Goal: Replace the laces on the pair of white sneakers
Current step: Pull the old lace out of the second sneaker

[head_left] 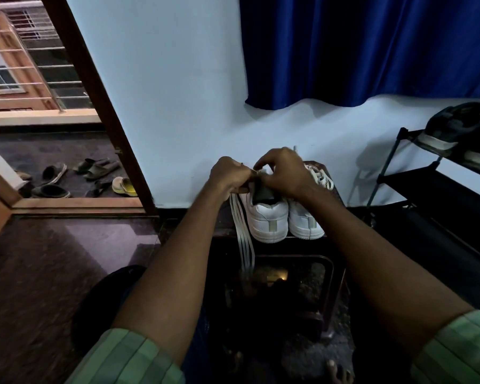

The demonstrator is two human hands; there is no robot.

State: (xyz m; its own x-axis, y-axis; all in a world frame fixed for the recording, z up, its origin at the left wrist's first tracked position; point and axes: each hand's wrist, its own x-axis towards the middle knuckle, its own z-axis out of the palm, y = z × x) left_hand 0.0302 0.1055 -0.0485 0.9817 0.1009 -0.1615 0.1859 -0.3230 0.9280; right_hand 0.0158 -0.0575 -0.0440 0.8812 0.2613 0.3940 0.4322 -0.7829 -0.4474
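Note:
Two white sneakers stand side by side on a dark stool (333,261), heels toward me. Over the left sneaker (266,217), my left hand (229,174) grips white laces (243,231) that hang in several strands down past the stool's front edge. My right hand (284,173) pinches at the top of the same sneaker near its dark tongue, fingers curled; what they hold is hidden. The right sneaker (306,220) still carries a lace at its front, partly hidden behind my right wrist.
A black shoe rack (416,178) with dark shoes stands at the right. A blue curtain (372,51) hangs on the white wall behind. At the left an open doorway shows several sandals (94,167) on the floor outside. My bare toes (336,370) are below the stool.

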